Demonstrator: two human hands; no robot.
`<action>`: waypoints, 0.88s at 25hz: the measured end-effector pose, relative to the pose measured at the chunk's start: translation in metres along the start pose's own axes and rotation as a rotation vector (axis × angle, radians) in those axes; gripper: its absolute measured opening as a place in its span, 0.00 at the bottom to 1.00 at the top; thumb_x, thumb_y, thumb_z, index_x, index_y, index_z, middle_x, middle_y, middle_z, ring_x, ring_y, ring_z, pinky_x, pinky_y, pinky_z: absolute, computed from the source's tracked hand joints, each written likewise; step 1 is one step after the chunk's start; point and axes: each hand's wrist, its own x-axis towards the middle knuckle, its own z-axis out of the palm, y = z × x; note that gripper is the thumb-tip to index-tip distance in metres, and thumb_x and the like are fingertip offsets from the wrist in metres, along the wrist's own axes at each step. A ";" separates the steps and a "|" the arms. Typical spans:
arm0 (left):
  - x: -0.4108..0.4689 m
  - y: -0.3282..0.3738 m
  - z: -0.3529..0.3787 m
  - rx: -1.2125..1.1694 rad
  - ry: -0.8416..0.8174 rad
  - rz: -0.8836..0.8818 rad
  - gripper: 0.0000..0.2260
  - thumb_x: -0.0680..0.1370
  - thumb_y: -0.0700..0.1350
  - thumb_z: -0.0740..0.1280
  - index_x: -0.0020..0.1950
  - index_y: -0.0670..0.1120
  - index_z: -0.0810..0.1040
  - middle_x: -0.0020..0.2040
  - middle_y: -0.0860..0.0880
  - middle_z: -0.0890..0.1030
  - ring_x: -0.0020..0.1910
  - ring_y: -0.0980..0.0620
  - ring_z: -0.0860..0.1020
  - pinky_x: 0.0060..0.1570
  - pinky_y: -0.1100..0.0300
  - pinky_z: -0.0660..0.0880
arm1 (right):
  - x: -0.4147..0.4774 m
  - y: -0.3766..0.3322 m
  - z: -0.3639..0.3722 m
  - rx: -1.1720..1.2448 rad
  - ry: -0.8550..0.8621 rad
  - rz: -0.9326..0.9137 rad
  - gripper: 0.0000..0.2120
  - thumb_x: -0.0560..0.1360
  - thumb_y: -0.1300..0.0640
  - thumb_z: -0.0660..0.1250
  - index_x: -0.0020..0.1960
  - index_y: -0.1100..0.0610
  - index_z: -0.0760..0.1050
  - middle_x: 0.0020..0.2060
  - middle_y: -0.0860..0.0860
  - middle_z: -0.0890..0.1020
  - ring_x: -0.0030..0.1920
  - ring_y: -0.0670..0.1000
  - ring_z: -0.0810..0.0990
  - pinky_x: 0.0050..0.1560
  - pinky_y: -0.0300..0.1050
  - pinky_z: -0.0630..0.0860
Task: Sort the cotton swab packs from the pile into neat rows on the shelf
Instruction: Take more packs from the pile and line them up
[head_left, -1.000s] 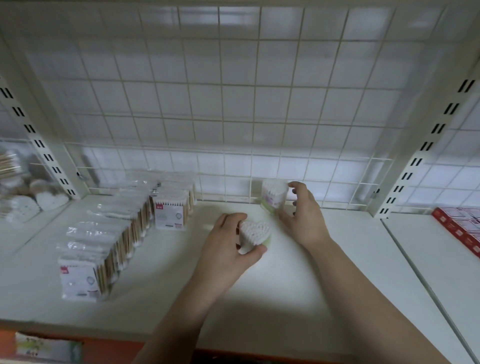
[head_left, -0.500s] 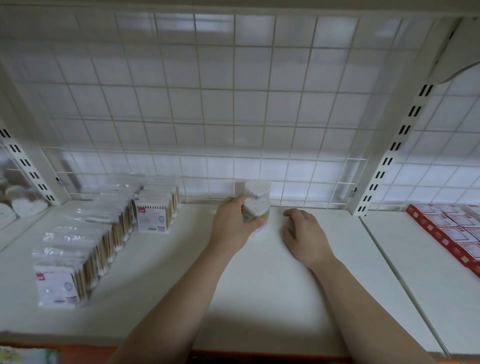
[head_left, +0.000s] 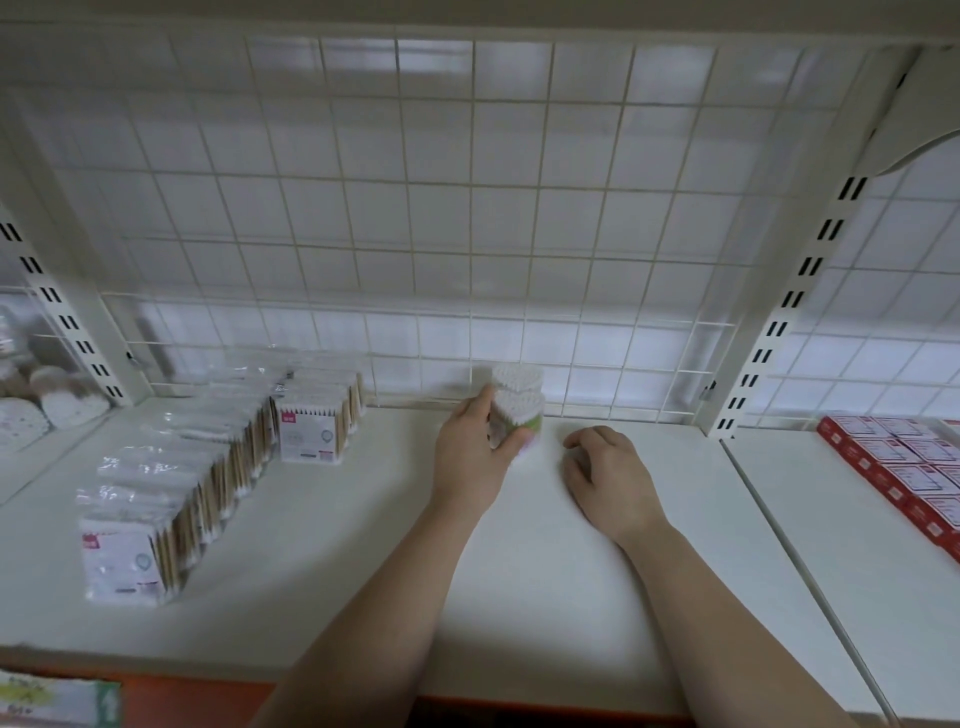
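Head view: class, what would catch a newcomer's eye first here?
The left hand grips a heart-shaped swab tub at the back centre of the shelf, in front of a second tub by the wire grid. The right hand rests beside it; rows of bagged swab packs run along the left.

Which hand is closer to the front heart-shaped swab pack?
Left. The left hand grips the front heart-shaped pack; the right hand rests on the shelf to its right, not touching it.
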 end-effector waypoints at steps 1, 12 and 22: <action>0.000 -0.001 0.001 -0.003 0.001 -0.006 0.25 0.66 0.61 0.67 0.59 0.49 0.75 0.50 0.52 0.80 0.49 0.51 0.79 0.46 0.50 0.78 | 0.000 0.000 0.000 0.001 -0.001 0.003 0.10 0.74 0.62 0.62 0.54 0.61 0.76 0.50 0.54 0.78 0.55 0.56 0.73 0.47 0.41 0.69; -0.004 0.014 -0.013 0.153 -0.073 0.013 0.35 0.71 0.55 0.72 0.72 0.41 0.65 0.62 0.47 0.72 0.62 0.50 0.70 0.58 0.66 0.65 | 0.001 -0.017 -0.009 0.109 0.099 0.044 0.19 0.74 0.66 0.61 0.65 0.61 0.69 0.59 0.56 0.75 0.62 0.56 0.70 0.56 0.35 0.63; -0.031 0.034 -0.109 0.779 0.179 0.288 0.21 0.75 0.55 0.56 0.60 0.45 0.77 0.55 0.47 0.79 0.59 0.44 0.76 0.54 0.49 0.72 | 0.018 -0.110 -0.021 0.234 0.201 -0.302 0.14 0.75 0.62 0.63 0.61 0.58 0.72 0.56 0.52 0.76 0.58 0.53 0.72 0.57 0.33 0.62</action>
